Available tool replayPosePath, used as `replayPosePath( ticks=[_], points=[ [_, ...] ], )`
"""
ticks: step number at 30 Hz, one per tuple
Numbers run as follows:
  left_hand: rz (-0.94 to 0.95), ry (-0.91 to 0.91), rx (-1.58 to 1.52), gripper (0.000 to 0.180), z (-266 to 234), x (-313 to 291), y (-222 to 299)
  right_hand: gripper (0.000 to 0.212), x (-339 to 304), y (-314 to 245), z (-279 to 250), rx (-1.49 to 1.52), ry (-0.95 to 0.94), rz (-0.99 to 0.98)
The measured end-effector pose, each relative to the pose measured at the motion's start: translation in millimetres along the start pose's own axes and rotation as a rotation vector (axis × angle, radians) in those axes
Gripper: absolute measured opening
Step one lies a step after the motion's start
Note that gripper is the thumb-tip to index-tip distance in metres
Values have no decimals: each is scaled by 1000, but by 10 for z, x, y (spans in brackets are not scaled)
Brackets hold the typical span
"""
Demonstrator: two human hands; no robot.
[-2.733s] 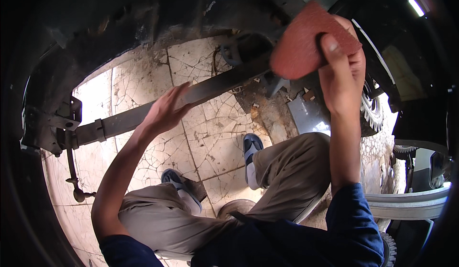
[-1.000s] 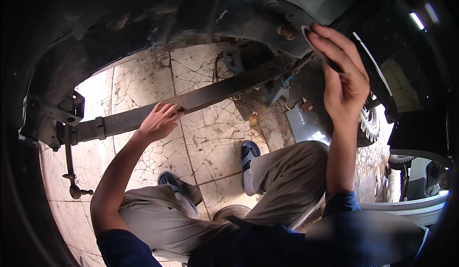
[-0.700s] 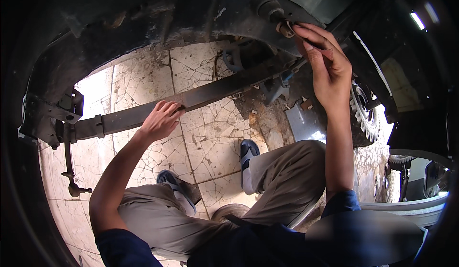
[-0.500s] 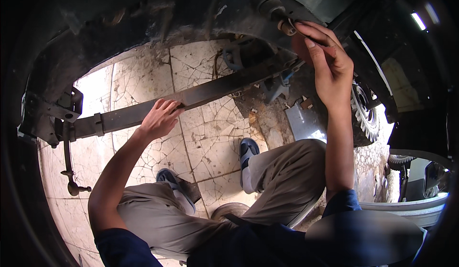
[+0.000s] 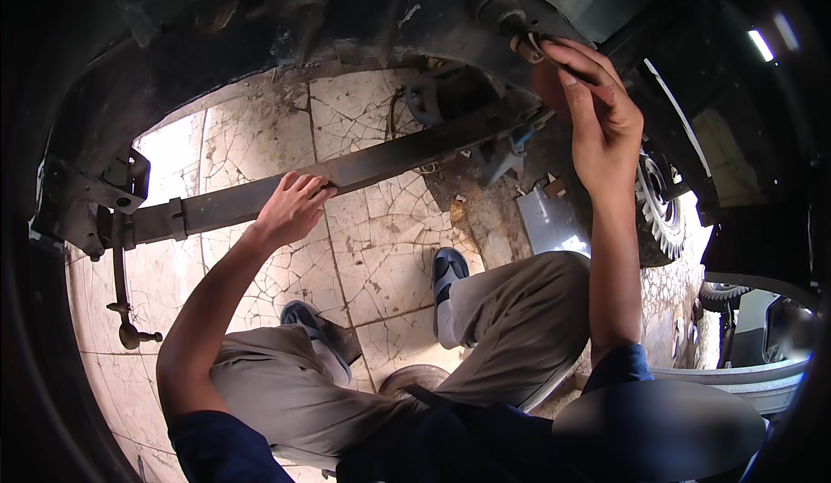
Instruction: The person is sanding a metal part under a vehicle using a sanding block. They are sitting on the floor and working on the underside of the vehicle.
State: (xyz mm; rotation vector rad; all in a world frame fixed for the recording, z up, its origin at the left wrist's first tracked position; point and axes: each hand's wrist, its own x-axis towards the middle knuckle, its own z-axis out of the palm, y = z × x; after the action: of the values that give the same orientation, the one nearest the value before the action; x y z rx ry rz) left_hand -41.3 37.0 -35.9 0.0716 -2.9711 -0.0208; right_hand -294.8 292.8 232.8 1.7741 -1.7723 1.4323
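My left hand lies on a long dark leaf spring, its fingers curled over the bar. Up at the right, my right hand is closed, thumb against fingers, on a thin reddish-brown sheet that looks like sandpaper. The fingertips and the sheet's edge are against a short round metal pin, which sticks out of a dark cylindrical fitting on the vehicle frame. Part of the sheet is hidden behind my thumb and palm.
The dark frame arches over the work. A rod with a ball end hangs at left. A toothed wheel and a grey panel stand at right. My feet rest on cracked floor tiles.
My right hand and the sheet have shifted very slightly at the pin. My left hand keeps its place on the leaf spring. The whole view has moved a little.
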Motion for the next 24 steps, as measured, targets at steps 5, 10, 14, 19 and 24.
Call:
replayPosePath(
  ticks=[5, 10, 14, 19, 24],
  points=[
    [-12, -14, 10, 50, 19, -4, 9, 25, -3, -20, 13, 20, -1, 13],
    [-18, -7, -40, 53, 8, 13, 9, 32, 9, 27, -19, -57, -22, -72],
    [-21, 3, -39, 55, 24, 1, 14, 37, -10, -75, 25, -55, -6, -23],
    [2, 47, -90, 53, 9, 25, -2, 40, -2, 51, 17, -31, 32, -33],
    [25, 121, -33, 46, 57, -20, -67, 45, -9, -53, 54, -121, 25, -97]
  ],
)
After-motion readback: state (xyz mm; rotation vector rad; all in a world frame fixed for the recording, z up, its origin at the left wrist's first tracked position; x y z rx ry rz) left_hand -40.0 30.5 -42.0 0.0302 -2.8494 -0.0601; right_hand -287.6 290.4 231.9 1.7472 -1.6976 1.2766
